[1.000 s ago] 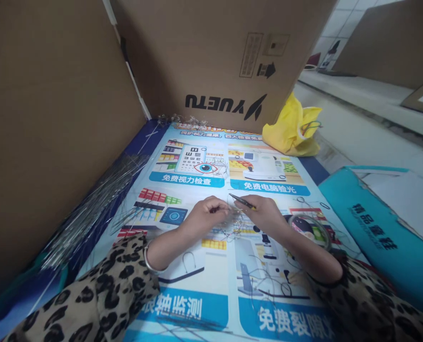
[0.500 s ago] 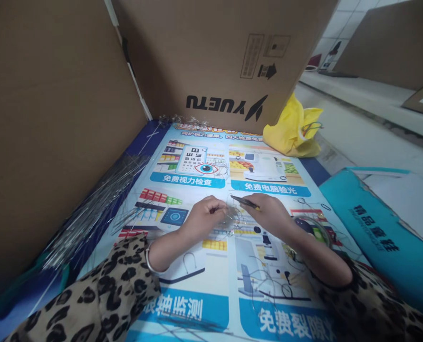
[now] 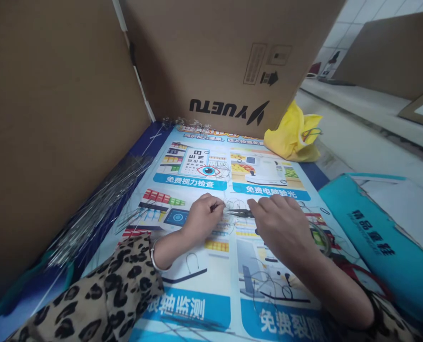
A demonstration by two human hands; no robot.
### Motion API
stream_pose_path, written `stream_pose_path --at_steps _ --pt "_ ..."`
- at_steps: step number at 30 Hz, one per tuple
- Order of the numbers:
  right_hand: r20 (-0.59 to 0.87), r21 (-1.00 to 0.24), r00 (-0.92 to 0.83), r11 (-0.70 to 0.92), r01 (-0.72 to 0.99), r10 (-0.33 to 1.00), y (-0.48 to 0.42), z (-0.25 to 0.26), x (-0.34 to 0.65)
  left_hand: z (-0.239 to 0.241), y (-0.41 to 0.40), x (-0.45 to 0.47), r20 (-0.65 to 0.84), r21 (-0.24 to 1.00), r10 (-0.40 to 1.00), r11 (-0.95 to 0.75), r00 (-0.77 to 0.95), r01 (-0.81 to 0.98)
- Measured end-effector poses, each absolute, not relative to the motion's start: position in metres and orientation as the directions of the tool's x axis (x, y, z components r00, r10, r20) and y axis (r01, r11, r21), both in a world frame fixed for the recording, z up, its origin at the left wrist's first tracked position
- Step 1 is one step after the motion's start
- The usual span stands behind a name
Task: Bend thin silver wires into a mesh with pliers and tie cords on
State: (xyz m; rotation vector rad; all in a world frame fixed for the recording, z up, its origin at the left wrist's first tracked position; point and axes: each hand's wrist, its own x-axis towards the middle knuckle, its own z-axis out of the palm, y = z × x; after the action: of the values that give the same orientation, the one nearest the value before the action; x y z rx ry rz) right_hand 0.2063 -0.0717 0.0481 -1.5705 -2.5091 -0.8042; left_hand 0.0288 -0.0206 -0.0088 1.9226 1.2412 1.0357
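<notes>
Near the middle of the printed poster, my left hand [image 3: 203, 217] pinches a thin wire [image 3: 229, 207], with fingers pressed together. My right hand [image 3: 281, 223] is wrapped round a pair of pliers [image 3: 240, 213]. Their dark jaws point left and meet the wire close to my left fingertips; the handles are hidden in my palm. Thin loops of wire hang under the jaws, too fine to make out clearly. Both hands are just above the poster [image 3: 216, 266].
A bundle of straight wires [image 3: 97, 209] lies at the left, beside tall cardboard [image 3: 211, 57]. Twisted wire pieces [image 3: 197, 126] sit at the back. A yellow bag [image 3: 293, 135] and a turquoise box [image 3: 371, 237] stand at the right. Loose wires [image 3: 268, 285] lie on the poster.
My right hand has turned, and the pliers now lie nearly level with their jaws lower, at the wire by my left fingers. My left hand has barely moved. The view has shifted slightly.
</notes>
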Motion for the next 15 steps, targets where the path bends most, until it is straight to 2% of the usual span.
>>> stream_pose_path --at_steps 5,9,12,15 --pt "0.311 0.432 -0.428 0.275 0.859 0.848 -0.067 0.046 0.211 -0.012 -0.015 0.028 0.297 0.813 0.926 -0.372 0.231 0.447" --pt "0.295 0.328 -0.441 0.343 0.880 0.848 -0.067 0.046 0.212 -0.010 -0.015 0.026 0.308 0.803 0.927 -0.373 0.214 0.465" --pt "0.406 0.228 -0.454 0.393 0.891 0.793 -0.066 0.050 0.216 -0.009 -0.016 0.025 0.315 0.781 0.916 -0.399 0.250 0.480" --pt "0.473 0.237 -0.426 0.354 0.905 0.771 -0.063 0.051 0.222 -0.008 -0.017 0.025 0.312 0.759 0.903 -0.424 0.296 0.494"
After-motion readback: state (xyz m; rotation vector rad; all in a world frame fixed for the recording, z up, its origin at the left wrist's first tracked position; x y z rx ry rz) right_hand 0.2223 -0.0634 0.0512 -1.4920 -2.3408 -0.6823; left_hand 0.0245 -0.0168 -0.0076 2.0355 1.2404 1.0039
